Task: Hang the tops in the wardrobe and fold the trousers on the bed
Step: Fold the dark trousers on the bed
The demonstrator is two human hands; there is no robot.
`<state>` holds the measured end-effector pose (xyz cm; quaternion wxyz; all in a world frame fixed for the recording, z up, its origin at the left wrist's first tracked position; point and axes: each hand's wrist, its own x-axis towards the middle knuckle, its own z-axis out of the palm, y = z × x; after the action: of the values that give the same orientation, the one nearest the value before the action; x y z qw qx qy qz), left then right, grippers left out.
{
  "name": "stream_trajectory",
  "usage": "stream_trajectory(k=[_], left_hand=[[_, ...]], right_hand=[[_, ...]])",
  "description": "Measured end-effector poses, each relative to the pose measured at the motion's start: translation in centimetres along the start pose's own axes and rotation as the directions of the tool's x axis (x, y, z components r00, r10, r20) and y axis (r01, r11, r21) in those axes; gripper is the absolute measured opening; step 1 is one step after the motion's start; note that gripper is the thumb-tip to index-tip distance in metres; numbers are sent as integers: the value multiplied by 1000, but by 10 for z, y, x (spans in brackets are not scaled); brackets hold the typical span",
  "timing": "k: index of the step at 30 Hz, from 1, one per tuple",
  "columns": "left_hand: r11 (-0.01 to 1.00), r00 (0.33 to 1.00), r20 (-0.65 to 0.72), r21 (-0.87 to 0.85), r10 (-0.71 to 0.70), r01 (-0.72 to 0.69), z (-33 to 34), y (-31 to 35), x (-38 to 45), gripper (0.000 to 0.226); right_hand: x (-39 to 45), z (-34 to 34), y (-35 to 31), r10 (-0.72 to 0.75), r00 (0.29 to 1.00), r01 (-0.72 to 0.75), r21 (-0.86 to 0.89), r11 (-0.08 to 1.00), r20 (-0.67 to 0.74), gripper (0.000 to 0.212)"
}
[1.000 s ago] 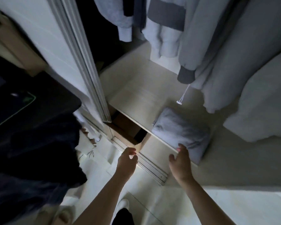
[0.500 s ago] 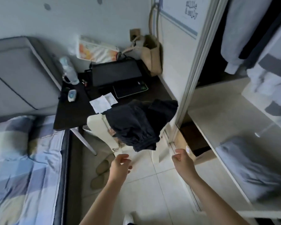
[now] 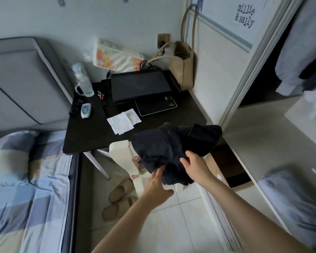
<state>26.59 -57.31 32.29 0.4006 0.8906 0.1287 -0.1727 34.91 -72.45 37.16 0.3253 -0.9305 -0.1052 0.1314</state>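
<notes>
A crumpled dark garment (image 3: 168,148) lies heaped on a cream chair (image 3: 119,152) beside the wardrobe. My right hand (image 3: 194,167) is on its lower front, thumb and fingers closing on a fold. My left hand (image 3: 156,187) reaches under the garment's lower edge, fingers straight and touching the cloth. A folded grey garment (image 3: 290,198) lies on the wardrobe shelf (image 3: 259,136) at the right. Light tops (image 3: 297,52) hang above that shelf. The bed (image 3: 16,189) with its checked cover fills the lower left.
A black desk (image 3: 91,136) behind the chair carries a laptop (image 3: 140,86), a bottle (image 3: 82,79) and papers (image 3: 122,121). A beige bag (image 3: 182,68) hangs by the wardrobe frame. Slippers (image 3: 117,199) lie on the tiled floor. An open cardboard box (image 3: 226,167) sits under the shelf.
My view swung from the wardrobe shelf toward the desk and chair. Both hands left the folded grey garment and moved forward onto the dark garment on the chair.
</notes>
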Motion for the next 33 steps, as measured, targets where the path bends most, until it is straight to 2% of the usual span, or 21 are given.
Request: stream_trajectory(k=[3, 5, 7, 9, 11, 13, 15, 18, 20, 21, 23, 26, 29, 31, 33], left_hand=[[996, 992, -91, 24, 84, -82, 7, 13, 4, 117], [991, 972, -197, 17, 131, -131, 5, 27, 4, 120], [973, 950, -271, -123, 157, -196, 1, 39, 0, 109], [919, 929, -335, -294, 159, -264, -8, 47, -6, 80], [882, 899, -415, -360, 139, -303, -25, 50, -13, 58], [873, 888, -444, -380, 118, -305, -48, 53, -19, 51], [876, 885, -430, -342, 178, -341, -77, 56, -24, 45], [882, 893, -338, -261, 298, -393, -128, 67, -34, 44], [882, 904, -275, -252, 328, -397, -161, 81, -42, 37], [869, 897, -267, -262, 353, -420, -178, 88, -46, 33], [838, 863, -302, -257, 404, -482, -205, 104, -55, 29], [810, 805, -416, -225, 422, -541, -230, 122, -63, 37], [813, 736, -557, -172, 385, -556, -248, 126, -70, 56], [824, 698, -602, -113, 389, -556, -249, 120, -77, 66], [838, 669, -629, -51, 395, -543, -241, 103, -82, 58]], right_hand=[[-16, -8, -22, -108, 993, 108, 8, 994, 48, 25], [-23, -20, -41, -161, 986, 160, 35, 987, 40, 23], [-25, -36, -63, -227, 973, 228, 53, 972, -27, 19], [-23, -53, -85, -257, 963, 264, 104, 959, -77, 15], [-19, -68, -105, -259, 964, 266, 226, 937, -60, 9], [-15, -84, -120, -306, 952, 298, 316, 901, -25, 18], [-11, -99, -129, -429, 903, 418, 170, 892, 30, 39], [-7, -108, -135, -525, 803, 575, -137, 806, 283, 75], [-2, -110, -145, -555, 765, 636, -251, 729, 327, 81], [2, -113, -156, -604, 745, 666, -267, 697, 283, 74], [12, -124, -184, -706, 699, 713, -180, 678, 109, 47], [20, -142, -225, -735, 667, 736, -45, 676, -121, 19], [17, -149, -258, -710, 657, 736, 9, 677, -253, 11], [10, -155, -274, -692, 637, 747, 50, 663, -340, 9], [2, -164, -289, -649, 619, 761, 134, 635, -442, 9]])
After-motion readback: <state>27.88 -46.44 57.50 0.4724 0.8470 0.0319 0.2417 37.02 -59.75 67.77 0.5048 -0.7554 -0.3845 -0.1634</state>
